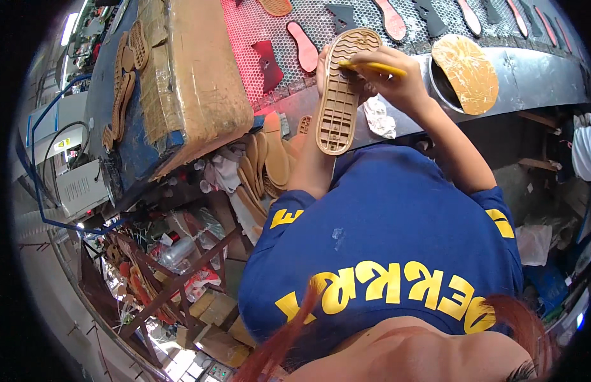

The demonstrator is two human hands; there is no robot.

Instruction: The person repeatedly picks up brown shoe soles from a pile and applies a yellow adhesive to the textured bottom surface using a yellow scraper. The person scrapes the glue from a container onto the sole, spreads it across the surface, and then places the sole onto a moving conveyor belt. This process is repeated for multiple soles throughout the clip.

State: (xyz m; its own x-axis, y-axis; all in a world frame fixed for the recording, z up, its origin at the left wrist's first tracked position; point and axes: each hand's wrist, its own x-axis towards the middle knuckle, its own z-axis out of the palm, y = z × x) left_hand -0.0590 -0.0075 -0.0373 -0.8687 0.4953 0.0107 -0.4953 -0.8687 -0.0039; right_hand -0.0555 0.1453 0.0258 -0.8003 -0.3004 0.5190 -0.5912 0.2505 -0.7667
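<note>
The left hand clamps the light, flexible tan shoe outsole by its edge, while the right hand pinches a yellow tool.

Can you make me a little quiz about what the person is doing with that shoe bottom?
1. True or false: the left hand holds the tan shoe sole with its tread side facing up.
2. What does the right hand press against the sole?
A. a yellow stick-like tool
B. a hammer
C. a sponge
3. Fill in: on the mesh belt behind the sole lie pink and dark flat pieces, and to the right a round tan ______ rests on the metal ledge.

Key:
1. True
2. A
3. disc
</note>
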